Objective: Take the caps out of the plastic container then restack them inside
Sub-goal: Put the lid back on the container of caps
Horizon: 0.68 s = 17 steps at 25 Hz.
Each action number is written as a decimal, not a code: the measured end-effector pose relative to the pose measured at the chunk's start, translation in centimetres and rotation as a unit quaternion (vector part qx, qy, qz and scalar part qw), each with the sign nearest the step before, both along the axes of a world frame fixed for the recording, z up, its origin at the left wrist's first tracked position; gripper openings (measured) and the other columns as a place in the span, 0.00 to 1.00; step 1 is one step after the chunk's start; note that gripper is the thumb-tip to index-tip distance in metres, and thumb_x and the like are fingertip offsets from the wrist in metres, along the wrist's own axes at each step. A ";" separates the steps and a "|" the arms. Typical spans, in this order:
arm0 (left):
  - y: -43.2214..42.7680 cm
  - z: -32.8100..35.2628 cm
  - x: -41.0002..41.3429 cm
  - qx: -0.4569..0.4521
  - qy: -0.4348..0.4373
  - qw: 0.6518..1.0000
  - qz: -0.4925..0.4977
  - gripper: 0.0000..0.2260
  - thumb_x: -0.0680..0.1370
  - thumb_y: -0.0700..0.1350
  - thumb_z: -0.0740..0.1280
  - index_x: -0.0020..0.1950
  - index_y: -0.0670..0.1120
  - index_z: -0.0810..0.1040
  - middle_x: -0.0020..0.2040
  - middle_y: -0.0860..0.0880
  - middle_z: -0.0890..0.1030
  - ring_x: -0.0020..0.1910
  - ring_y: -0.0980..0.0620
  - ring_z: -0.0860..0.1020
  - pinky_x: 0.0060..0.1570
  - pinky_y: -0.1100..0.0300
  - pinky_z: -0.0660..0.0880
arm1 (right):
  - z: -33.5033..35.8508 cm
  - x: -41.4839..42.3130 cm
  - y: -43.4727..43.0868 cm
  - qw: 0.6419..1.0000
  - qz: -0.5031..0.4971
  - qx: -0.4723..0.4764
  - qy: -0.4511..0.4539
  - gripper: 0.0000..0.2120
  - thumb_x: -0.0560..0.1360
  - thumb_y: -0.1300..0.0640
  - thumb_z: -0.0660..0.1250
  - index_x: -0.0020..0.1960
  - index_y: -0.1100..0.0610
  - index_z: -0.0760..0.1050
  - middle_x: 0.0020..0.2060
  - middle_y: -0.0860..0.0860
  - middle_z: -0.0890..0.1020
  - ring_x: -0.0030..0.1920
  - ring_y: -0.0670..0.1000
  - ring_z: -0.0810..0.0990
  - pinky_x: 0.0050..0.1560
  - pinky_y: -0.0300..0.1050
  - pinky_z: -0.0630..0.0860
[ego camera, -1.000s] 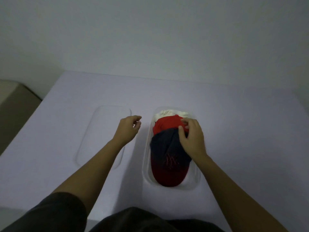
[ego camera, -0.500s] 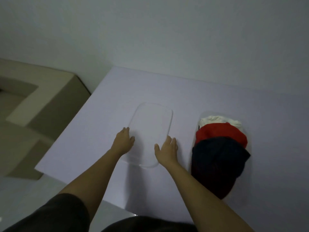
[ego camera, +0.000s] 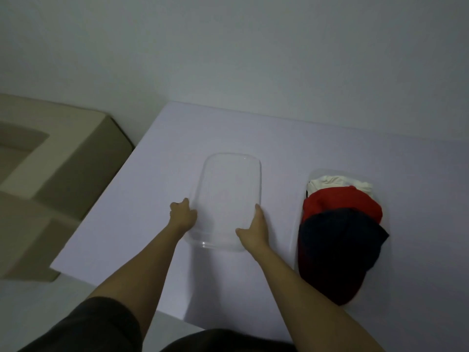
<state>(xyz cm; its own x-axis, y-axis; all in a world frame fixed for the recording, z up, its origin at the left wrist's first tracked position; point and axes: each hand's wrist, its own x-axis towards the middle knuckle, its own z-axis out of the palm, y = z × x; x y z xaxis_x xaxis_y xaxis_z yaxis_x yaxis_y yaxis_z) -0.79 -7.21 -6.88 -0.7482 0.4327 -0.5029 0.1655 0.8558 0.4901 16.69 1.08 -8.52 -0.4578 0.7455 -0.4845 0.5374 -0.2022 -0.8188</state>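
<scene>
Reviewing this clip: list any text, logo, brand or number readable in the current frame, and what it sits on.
None can be read.
Dark cap: no emblem or lettering can be made out; the fabric is too dark.
Red cap and white cap: no print shows.
Clear lid, held at its sides by the left hand and right hand: no label shows.

Both hands now clasp the clear lid [ego camera: 228, 199], lifting its near end.
</scene>
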 end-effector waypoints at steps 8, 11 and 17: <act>6.5 9.1 4.1 0.304 -0.023 0.952 0.026 0.23 0.76 0.46 0.67 0.69 0.43 0.66 0.64 0.45 0.75 0.54 0.46 0.79 0.60 0.51 0.74 | 9.3 4.0 6.3 0.972 -0.136 0.158 0.107 0.39 0.67 0.63 0.70 0.73 0.54 0.55 0.69 0.54 0.61 0.68 0.52 0.63 0.68 0.45 0.63; 9.2 11.1 8.9 0.329 -0.055 0.942 -0.046 0.23 0.77 0.46 0.65 0.71 0.45 0.67 0.62 0.47 0.77 0.47 0.52 0.81 0.60 0.49 0.75 | 12.4 8.9 9.8 0.949 -0.225 0.193 0.109 0.37 0.71 0.50 0.70 0.74 0.52 0.54 0.69 0.53 0.59 0.68 0.52 0.64 0.66 0.45 0.65; 10.3 9.9 20.1 0.230 -0.078 0.963 -0.119 0.16 0.75 0.53 0.65 0.56 0.44 0.67 0.51 0.46 0.77 0.45 0.51 0.77 0.45 0.53 0.78 | 11.4 21.4 12.7 0.963 -0.194 0.180 0.047 0.30 0.77 0.51 0.63 0.75 0.53 0.54 0.73 0.52 0.64 0.70 0.52 0.67 0.64 0.40 0.63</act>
